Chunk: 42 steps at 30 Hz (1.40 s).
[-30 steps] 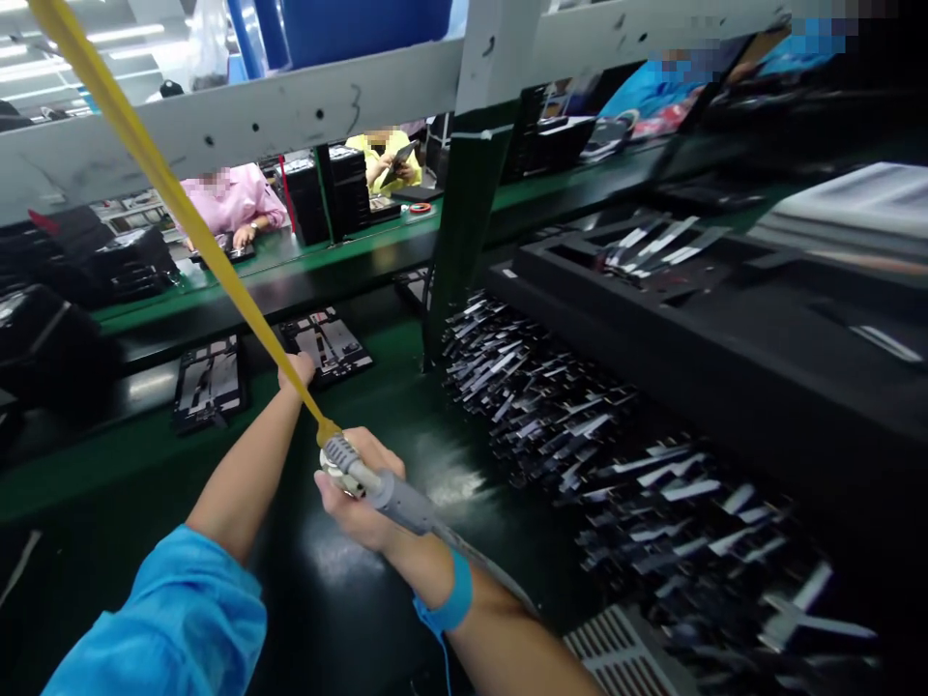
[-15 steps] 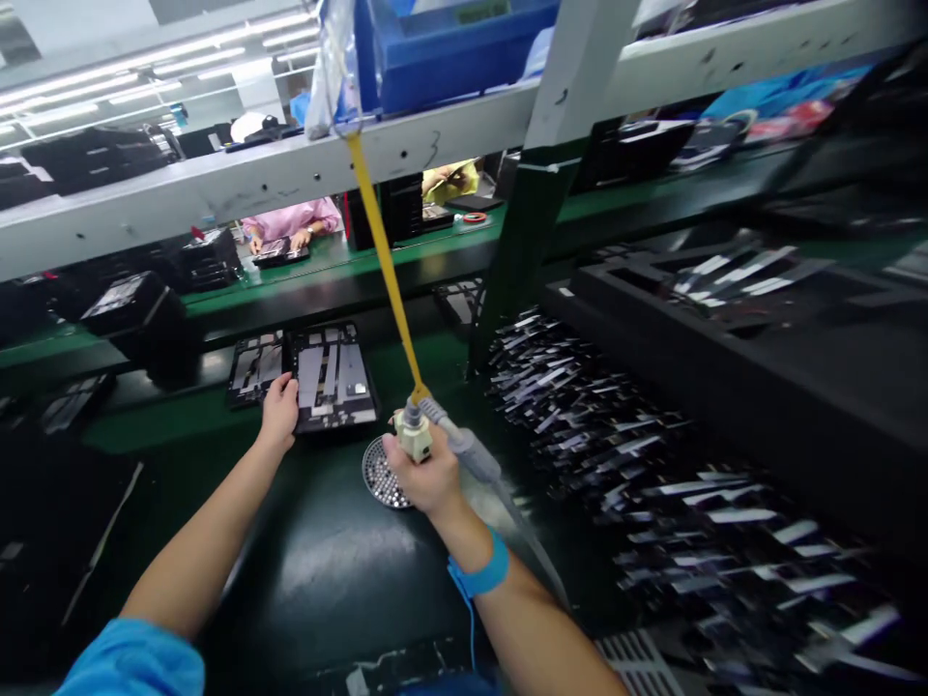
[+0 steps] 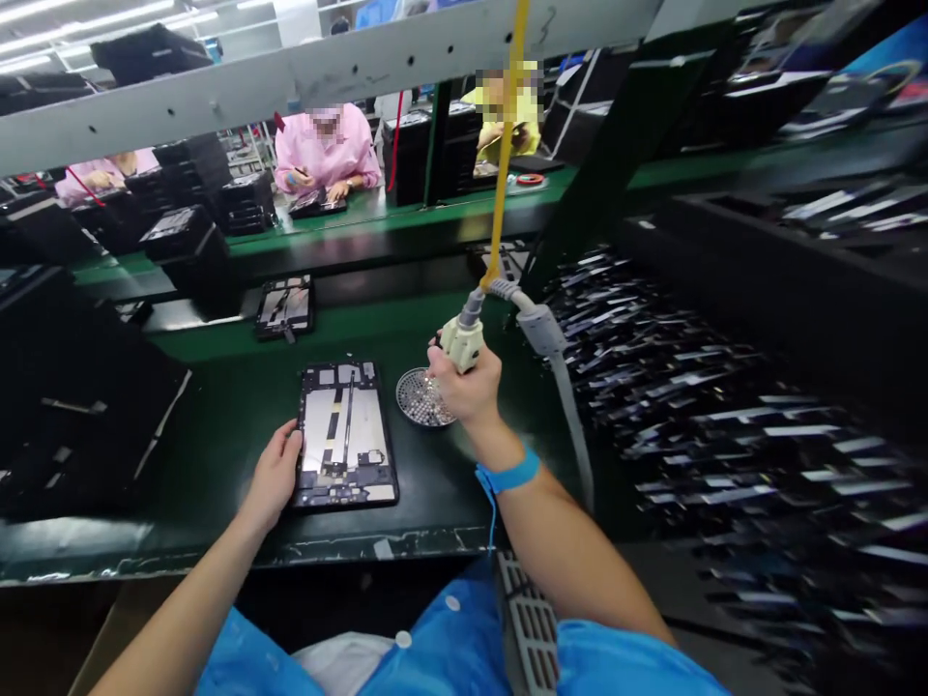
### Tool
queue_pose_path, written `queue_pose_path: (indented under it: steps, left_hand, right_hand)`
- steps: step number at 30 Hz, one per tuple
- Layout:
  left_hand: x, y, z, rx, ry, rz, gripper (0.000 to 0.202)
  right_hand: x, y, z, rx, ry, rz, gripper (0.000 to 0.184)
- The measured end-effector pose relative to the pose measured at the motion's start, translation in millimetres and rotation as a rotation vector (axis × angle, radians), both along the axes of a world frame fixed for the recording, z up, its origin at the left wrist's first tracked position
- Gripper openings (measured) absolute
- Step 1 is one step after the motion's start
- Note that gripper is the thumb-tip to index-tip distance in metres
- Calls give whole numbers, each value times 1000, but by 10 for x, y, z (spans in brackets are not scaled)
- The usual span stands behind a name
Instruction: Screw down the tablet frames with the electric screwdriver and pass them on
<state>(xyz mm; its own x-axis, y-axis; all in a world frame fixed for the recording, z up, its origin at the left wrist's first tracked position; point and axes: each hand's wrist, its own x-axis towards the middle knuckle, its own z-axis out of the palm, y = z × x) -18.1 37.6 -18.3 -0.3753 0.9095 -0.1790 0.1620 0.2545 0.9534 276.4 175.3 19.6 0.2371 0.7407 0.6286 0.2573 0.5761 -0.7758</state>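
Observation:
My right hand (image 3: 464, 385) is closed around a cream-coloured electric screwdriver (image 3: 461, 338), held upright over a round dish of small screws (image 3: 421, 398). A grey cable (image 3: 562, 377) and a yellow hanging strap (image 3: 507, 135) run from the tool's top. A blue wrist strap (image 3: 511, 474) circles my right wrist. My left hand (image 3: 274, 476) holds the left edge of an open tablet chassis (image 3: 346, 435) lying flat on the dark green bench (image 3: 217, 454), fingers curled on its rim.
Rows of black trays with silver strips (image 3: 688, 406) fill the right side. A second chassis (image 3: 285, 307) lies on the conveyor behind. Stacks of black trays (image 3: 188, 242) stand at the left. People in pink (image 3: 328, 145) and yellow work across the line.
My left hand has pulled the chassis from the conveyor toward me onto the bench. The right hand has raised the screwdriver slightly beside the screw dish. The view tilted downward.

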Motion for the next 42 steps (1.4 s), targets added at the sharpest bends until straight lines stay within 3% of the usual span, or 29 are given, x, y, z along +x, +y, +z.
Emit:
queue_pose_path:
  steps: [4,6,11,13,15,17,21,24,27,31,37,42]
  left_hand:
    - [-149,-269,29,52,340,-336,92]
    - [-176,-372,-24,95,550,-462,100]
    - [-113,-439,-278,282,819,-409,67]
    - [-97,-426,-281,354,899,-408,61]
    - [-92,-380,-163,411,967,-402,63]
    - [-72,-275,57,479,996,-494,58]
    - [99,118,520,466,1006,-995,34]
    - [273,409,670,375,1111,-1148,22]
    - [346,483,686,359,1134,-1186,13]
    - [293,246,620,420,1059,-1168,13]
    - [201,-28,321,703,1000,-1078,23]
    - [152,-66,144,756,962,-1022,31]
  right_hand:
    - [12,3,30,33,-13,53,20]
    - [15,-6,46,40,-25,71,19]
    - [19,-16,32,32,-24,74,18]
    - [21,-14,22,24,-8,57,17]
    - [23,-15,21,20,0,44,17]
    - [26,-21,24,20,-4,47,16]
    - [41,-45,19,13,-39,97,16]
    - [56,-55,7,10,-53,132,17]
    - [69,-52,7,20,-56,126,17]
    - [84,-42,7,25,-52,97,16]
    - [99,-49,-29,20,-40,85,20]
    - [103,-51,-32,22,-7,91,19]
